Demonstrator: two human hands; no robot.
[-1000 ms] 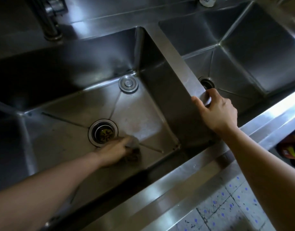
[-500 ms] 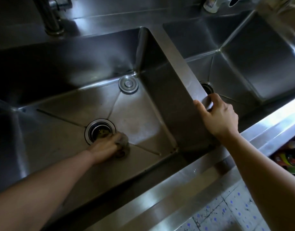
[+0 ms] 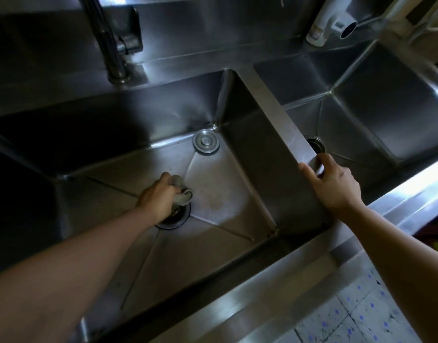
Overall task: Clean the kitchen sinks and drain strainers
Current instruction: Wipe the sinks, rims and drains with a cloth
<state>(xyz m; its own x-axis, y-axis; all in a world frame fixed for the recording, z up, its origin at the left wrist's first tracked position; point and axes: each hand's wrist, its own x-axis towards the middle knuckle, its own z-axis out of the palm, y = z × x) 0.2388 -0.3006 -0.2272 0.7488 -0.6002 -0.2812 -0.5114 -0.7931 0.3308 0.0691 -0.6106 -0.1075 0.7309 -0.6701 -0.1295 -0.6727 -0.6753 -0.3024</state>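
Left hand [image 3: 156,198] clamped on grey scrubber [image 3: 180,191] — drain [image 3: 174,216] directly beneath. Right hand [image 3: 333,185] curled over sink divider [image 3: 275,112] — second drain [image 3: 316,144] just beyond fingertips.

Two sinks [image 3: 143,154] [image 3: 376,107], two hands [image 3: 157,196] [image 3: 335,188]

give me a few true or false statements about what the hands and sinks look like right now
1. The left hand holds a scrubbing pad at the left sink's drain. True.
2. The right hand is down inside the right sink. False: it grips the divider between the two sinks.
3. A round drain stopper lies in the far corner of the left sink. True.
4. The tap stands behind the right sink. False: it stands behind the left sink.
5. Water fills the left sink. False: its floor shows bare.
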